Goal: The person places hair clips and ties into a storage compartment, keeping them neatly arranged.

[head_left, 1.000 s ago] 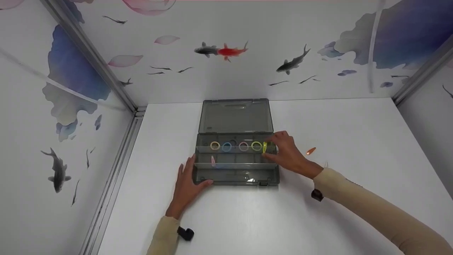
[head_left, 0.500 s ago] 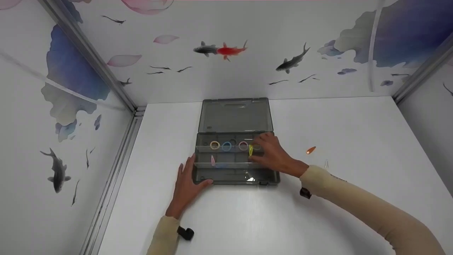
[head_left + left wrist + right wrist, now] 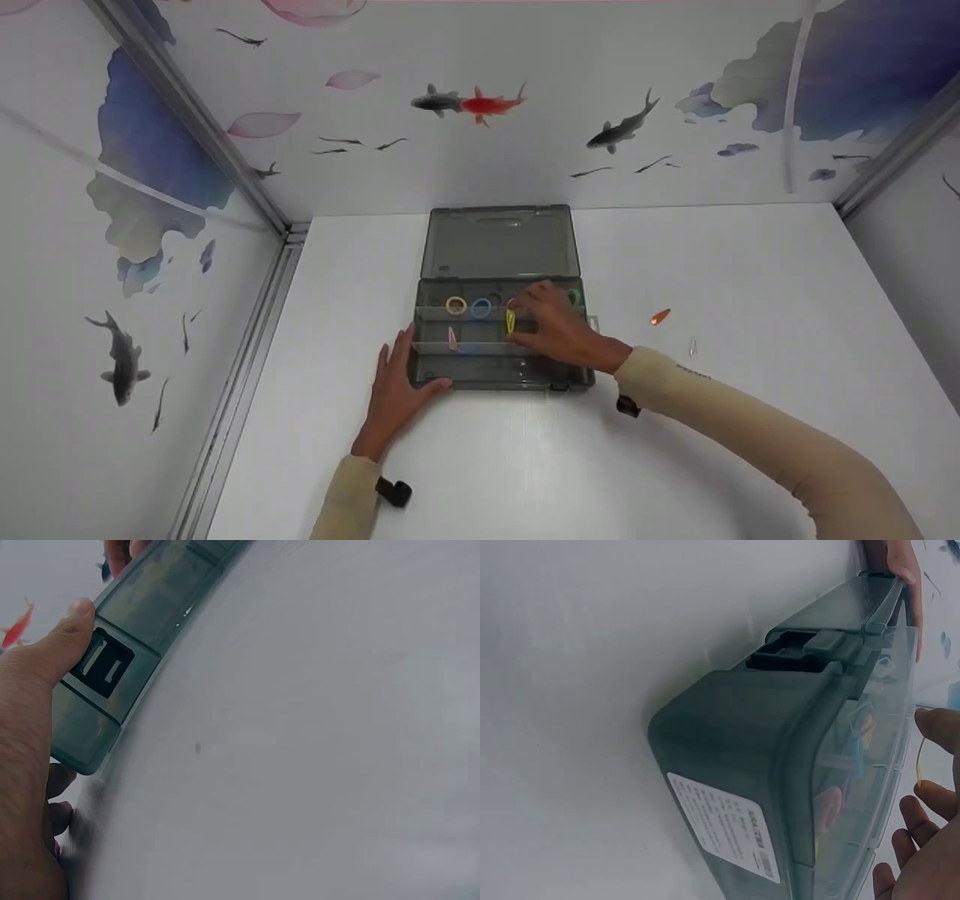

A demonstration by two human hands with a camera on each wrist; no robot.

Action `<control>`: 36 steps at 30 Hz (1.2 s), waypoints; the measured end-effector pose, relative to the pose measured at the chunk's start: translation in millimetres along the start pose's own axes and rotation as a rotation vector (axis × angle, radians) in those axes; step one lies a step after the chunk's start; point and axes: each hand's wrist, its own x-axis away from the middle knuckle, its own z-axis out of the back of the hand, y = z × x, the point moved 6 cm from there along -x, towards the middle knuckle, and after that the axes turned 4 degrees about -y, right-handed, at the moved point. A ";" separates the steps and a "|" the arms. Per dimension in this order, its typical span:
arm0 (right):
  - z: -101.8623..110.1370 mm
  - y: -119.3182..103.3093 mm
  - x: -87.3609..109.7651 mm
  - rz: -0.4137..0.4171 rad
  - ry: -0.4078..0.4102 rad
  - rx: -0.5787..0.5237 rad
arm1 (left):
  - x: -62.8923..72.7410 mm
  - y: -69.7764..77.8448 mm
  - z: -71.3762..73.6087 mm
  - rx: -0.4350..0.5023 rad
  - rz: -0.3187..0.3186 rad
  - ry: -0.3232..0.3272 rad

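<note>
In the head view, a grey see-through plastic box (image 3: pixel 487 371) lies with its lid (image 3: pixel 499 241) folded back. My right hand (image 3: pixel 559 326) pinches a yellow snap hair clip (image 3: pixel 511 321) upright over the box's middle row. Edge-on, that clip (image 3: pixel 919 761) shows between thumb and forefinger in the right wrist view. My left hand (image 3: pixel 397 394) rests against the box's front left corner, fingers along the side and thumb (image 3: pixel 71 637) on the front wall. A pink hair clip (image 3: pixel 452 338) stands in the middle row. Behind it are a pale orange ring (image 3: pixel 456 305) and a blue ring (image 3: pixel 481 307).
An orange hair clip (image 3: pixel 660 316) and a clear hair clip (image 3: pixel 693 346) lie on the white table (image 3: pixel 735 277) right of the box. Part of a green ring (image 3: pixel 574 297) shows past my right hand. A printed wall (image 3: pixel 495 172) stands behind the box.
My right hand has moved left across the box with the yellow hair clip, passing in front of the rings on the right. My left hand has stayed at the corner.
</note>
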 end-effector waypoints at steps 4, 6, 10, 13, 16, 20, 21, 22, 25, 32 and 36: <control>-5.3 -1.9 -4.0 -0.002 -0.017 0.011 | -0.7 0.4 0.0 0.005 -0.007 0.001; -7.2 -2.8 -5.4 0.003 -0.014 0.018 | -0.7 0.0 -0.2 0.006 -0.008 0.001; -9.1 -6.4 -8.0 0.032 0.009 0.045 | -0.5 0.0 -0.2 0.012 -0.011 -0.001; -10.1 -8.3 -10.1 0.041 0.016 0.056 | -0.4 1.0 0.0 0.014 -0.016 0.000; -11.6 -8.2 -12.3 0.026 0.001 0.045 | -0.7 1.9 -0.3 0.009 -0.020 0.004; -13.1 -6.8 -14.8 0.002 -0.016 0.043 | -0.7 1.6 -1.2 0.001 -0.019 0.009; -13.4 -6.6 -15.4 -0.003 -0.019 0.044 | -0.6 1.2 -1.4 -0.001 -0.017 0.009; -13.9 -6.2 -16.0 -0.006 -0.021 0.045 | -0.6 0.9 -1.5 0.000 -0.016 0.009; -16.0 -4.5 -17.5 -0.014 -0.026 0.045 | -0.3 -0.5 -0.9 0.000 -0.012 0.009; -17.4 -4.2 -17.9 0.013 -0.011 0.032 | -0.4 1.3 0.4 -0.001 -0.018 0.008; -15.5 -0.6 -14.7 0.051 0.003 0.007 | -0.7 1.2 0.2 0.002 -0.017 0.009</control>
